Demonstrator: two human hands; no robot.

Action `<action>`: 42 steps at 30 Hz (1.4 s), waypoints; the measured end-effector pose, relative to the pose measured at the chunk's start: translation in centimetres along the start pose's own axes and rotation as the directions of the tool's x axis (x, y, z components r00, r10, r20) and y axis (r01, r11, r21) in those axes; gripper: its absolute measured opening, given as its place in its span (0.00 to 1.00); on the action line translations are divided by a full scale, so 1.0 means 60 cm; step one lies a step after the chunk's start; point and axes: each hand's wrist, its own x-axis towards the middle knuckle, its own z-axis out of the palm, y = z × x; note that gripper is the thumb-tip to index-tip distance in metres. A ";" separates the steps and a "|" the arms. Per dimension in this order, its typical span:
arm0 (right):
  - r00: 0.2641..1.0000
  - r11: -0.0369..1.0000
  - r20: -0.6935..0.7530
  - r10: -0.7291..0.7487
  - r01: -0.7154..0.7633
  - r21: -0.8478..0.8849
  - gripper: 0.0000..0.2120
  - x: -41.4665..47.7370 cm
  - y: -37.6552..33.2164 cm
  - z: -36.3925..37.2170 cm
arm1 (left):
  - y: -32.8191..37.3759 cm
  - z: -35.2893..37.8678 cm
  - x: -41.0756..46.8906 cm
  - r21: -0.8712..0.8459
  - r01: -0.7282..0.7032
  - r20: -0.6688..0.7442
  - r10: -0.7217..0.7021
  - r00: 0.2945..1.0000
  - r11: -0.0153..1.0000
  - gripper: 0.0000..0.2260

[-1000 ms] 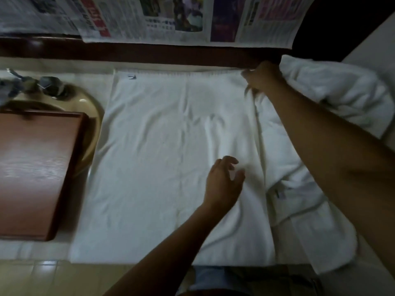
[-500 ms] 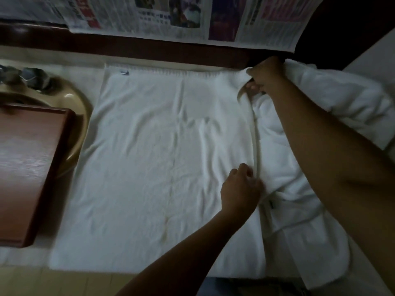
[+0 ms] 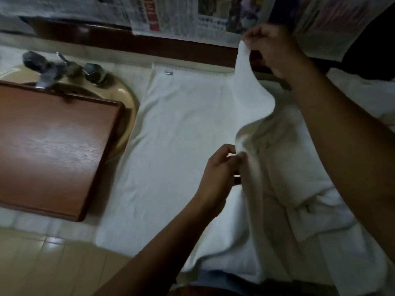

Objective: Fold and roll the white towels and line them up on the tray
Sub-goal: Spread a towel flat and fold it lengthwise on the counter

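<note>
A white towel (image 3: 181, 146) lies spread on the counter, its right edge lifted off the surface. My right hand (image 3: 271, 50) pinches the far right corner and holds it up near the back wall. Closer to me, my left hand (image 3: 222, 174) grips the same edge at its middle. A heap of more white towels (image 3: 303, 174) lies under and right of the raised edge. The brown wooden tray (image 3: 53, 146) sits at the left with nothing on it.
The tray rests across a beige sink (image 3: 128, 107) with a metal tap (image 3: 51, 69) behind it. Newspaper sheets (image 3: 192, 16) hang along the back wall above a dark ledge. Tiled floor (image 3: 42, 263) shows at the lower left.
Both hands have raised the towel's right edge off the counter; the right hand went up toward the wall, the left closed on the edge. The view shifted right.
</note>
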 end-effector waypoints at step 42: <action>0.989 0.660 -0.124 -0.080 -0.041 -0.750 0.21 0.176 0.092 0.529 | -0.037 -0.428 0.059 0.427 0.149 -0.640 0.182 0.746 0.892 0.02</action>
